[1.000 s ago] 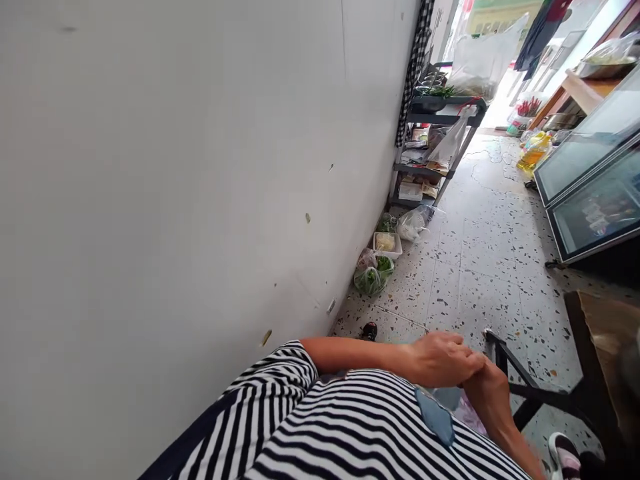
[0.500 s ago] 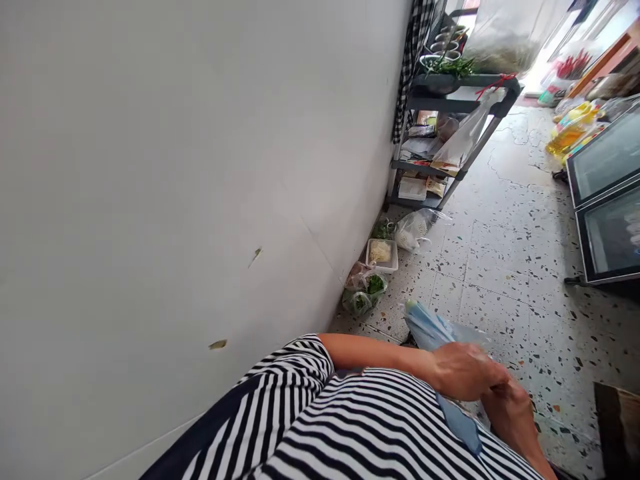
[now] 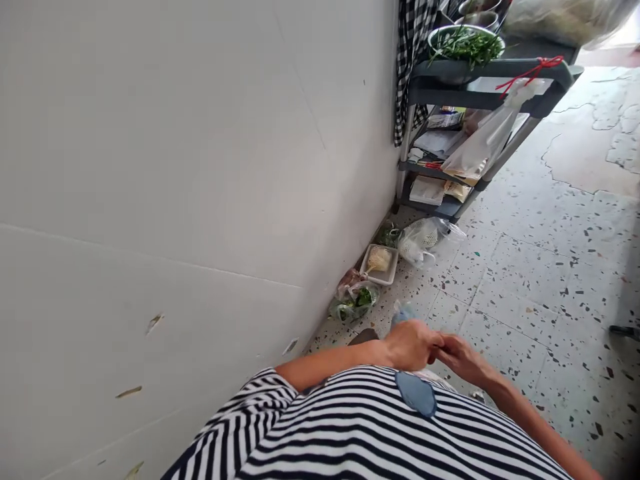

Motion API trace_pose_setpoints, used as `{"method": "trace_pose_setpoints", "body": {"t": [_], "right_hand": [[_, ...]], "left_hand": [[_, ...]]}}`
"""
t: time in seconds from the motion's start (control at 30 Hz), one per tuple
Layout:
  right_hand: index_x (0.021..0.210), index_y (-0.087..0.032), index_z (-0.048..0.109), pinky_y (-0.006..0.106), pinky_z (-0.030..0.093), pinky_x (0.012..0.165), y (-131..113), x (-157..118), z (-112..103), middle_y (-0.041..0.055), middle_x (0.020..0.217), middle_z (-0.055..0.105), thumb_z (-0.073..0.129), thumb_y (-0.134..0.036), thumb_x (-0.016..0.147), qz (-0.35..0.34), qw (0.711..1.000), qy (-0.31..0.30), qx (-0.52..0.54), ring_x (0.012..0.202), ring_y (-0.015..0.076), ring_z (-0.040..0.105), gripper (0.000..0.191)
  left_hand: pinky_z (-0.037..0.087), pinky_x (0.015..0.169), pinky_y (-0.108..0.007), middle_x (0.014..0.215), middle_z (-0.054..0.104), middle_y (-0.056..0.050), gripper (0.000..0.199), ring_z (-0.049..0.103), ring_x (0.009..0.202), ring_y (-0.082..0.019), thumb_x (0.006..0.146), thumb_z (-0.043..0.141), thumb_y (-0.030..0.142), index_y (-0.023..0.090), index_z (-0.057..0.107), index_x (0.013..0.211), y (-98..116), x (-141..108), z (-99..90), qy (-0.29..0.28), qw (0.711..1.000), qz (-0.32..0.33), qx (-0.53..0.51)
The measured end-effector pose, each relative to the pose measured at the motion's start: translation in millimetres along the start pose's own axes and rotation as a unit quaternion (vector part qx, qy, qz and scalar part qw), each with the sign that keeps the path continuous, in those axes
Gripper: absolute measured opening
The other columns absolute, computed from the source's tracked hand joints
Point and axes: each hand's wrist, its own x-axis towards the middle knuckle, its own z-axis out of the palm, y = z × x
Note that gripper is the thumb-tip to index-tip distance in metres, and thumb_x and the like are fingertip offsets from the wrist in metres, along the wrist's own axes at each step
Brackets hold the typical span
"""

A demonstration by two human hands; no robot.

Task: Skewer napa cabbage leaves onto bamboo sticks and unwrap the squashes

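Note:
My left hand is closed in front of my striped shirt. A plastic bag with something light blue in it shows just past its knuckles; most of the bag is hidden beneath the hand. My right hand reaches in from the right, its fingers closed and meeting those of the left hand at the bag. What lies right between the fingertips is covered. Beyond the hands, a clear bag of green leaves rests on the floor along the wall.
A white tray of pale food and a clear bag with white netting stand on the floor by the wall. Past them is a grey cart bearing a bowl of greens. Speckled floor stretches off to the right.
The view has turned and come nearer the cart. Both hands have shifted left in the picture, still together. Less of the blue bag shows, and the glass-doored cabinet has left the view.

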Motion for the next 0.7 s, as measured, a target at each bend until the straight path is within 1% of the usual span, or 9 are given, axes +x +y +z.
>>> {"method": "trace_pose_setpoints", "body": {"t": [0.07, 0.13, 0.2, 0.27, 0.33, 0.43, 0.5, 0.57, 0.7], "right_hand": [[0.077, -0.018, 0.067, 0.029, 0.05, 0.06, -4.4, 19.2, -17.7, 0.0049, 0.065, 0.068, 0.047, -0.057, 0.084, 0.021, 1.0, 0.003, 0.0, 0.061, 0.0197, 0.065, 0.045], [0.077, -0.017, 0.067, 0.029, 0.05, 0.059, -7.2, 38.6, -35.8, 0.005, 0.064, 0.068, 0.045, -0.06, 0.083, 0.046, 0.999, 0.026, -0.002, 0.059, 0.0192, 0.065, 0.049], [0.076, -0.017, 0.068, 0.029, 0.051, 0.06, -8.9, 56.1, -58.7, 0.0058, 0.065, 0.069, 0.044, -0.063, 0.081, 0.073, 0.995, 0.061, -0.005, 0.059, 0.0196, 0.066, 0.053], [0.079, -0.016, 0.07, 0.031, 0.053, 0.062, -10.5, 71.0, -86.6, 0.0065, 0.066, 0.07, 0.044, -0.066, 0.079, 0.1, 0.99, 0.1, -0.014, 0.061, 0.0205, 0.067, 0.056], [0.084, -0.016, 0.073, 0.031, 0.053, 0.064, -12.8, 84.9, -115.9, 0.0067, 0.068, 0.07, 0.048, -0.067, 0.076, 0.12, 0.984, 0.131, -0.029, 0.064, 0.0213, 0.068, 0.057], [0.085, -0.019, 0.076, 0.03, 0.051, 0.062, -14.5, 112.2, -155.1, 0.0066, 0.07, 0.072, 0.056, -0.065, 0.072, 0.135, 0.977, 0.157, -0.056, 0.067, 0.0225, 0.069, 0.052], [0.082, -0.021, 0.077, 0.03, 0.049, 0.06, -11.7, 139.0, -177.5, 0.0067, 0.072, 0.073, 0.06, -0.062, 0.072, 0.144, 0.973, 0.17, -0.068, 0.07, 0.0233, 0.069, 0.045], [0.08, -0.02, 0.076, 0.029, 0.049, 0.061, -5.3, 173.3, -199.5, 0.007, 0.074, 0.074, 0.061, -0.056, 0.075, 0.154, 0.968, 0.184, -0.075, 0.073, 0.0236, 0.069, 0.039], [0.091, -0.012, 0.075, 0.028, 0.051, 0.072, 13.7, 257.6, -248.8, 0.009, 0.08, 0.073, 0.06, -0.044, 0.089, 0.166, 0.962, 0.199, -0.085, 0.082, 0.0218, 0.07, 0.036]], "left_hand": [[0.053, 0.086, -0.032, 0.092, 0.076, -0.008, 0.027, 0.069, 0.089, -0.022, 0.086, 0.05, 0.008, 0.016, 0.075, 0.093, -12.3, 8.2, -15.3, 0.035, 0.998, -0.011, -0.043], [0.052, 0.095, -0.032, 0.108, 0.075, -0.009, 0.03, 0.068, 0.102, -0.022, 0.088, 0.05, 0.009, 0.016, 0.073, 0.106, -27.5, 12.1, -36.5, 0.09, 0.993, -0.023, -0.075], [0.05, 0.103, -0.034, 0.124, 0.069, -0.011, 0.03, 0.064, 0.114, -0.023, 0.088, 0.054, 0.012, 0.017, 0.071, 0.111, -44.9, 11.1, -66.4, 0.175, 0.979, -0.042, -0.094], [0.048, 0.107, -0.039, 0.128, 0.067, -0.011, 0.027, 0.062, 0.119, -0.024, 0.091, 0.052, 0.015, 0.018, 0.072, 0.11, -63.1, 5.7, -105.4, 0.293, 0.951, -0.067, -0.078], [0.051, 0.102, -0.04, 0.118, 0.071, -0.009, 0.026, 0.065, 0.111, -0.022, 0.094, 0.049, 0.014, 0.018, 0.071, 0.108, -80.6, -2.3, -150.8, 0.402, 0.912, -0.078, -0.023], [0.052, 0.098, -0.038, 0.11, 0.074, -0.006, 0.025, 0.067, 0.103, -0.019, 0.092, 0.052, 0.016, 0.02, 0.071, 0.108, -102.3, -14.0, -219.7, 0.502, 0.851, -0.081, 0.134], [0.051, 0.098, -0.039, 0.107, 0.074, -0.006, 0.023, 0.067, 0.104, -0.02, 0.091, 0.054, 0.021, 0.02, 0.071, 0.107, -114.1, -19.1, -259.9, 0.542, 0.799, -0.086, 0.247], [0.048, 0.1, -0.04, 0.108, 0.073, -0.008, 0.024, 0.066, 0.106, -0.021, 0.091, 0.054, 0.025, 0.02, 0.071, 0.106, -125.8, -21.9, -293.2, 0.558, 0.752, -0.093, 0.338], [0.044, 0.1, -0.045, 0.114, 0.07, -0.01, 0.025, 0.063, 0.109, -0.023, 0.091, 0.052, 0.026, 0.018, 0.07, 0.106, -154.8, -24.9, -338.2, 0.547, 0.691, -0.101, 0.461]]}}
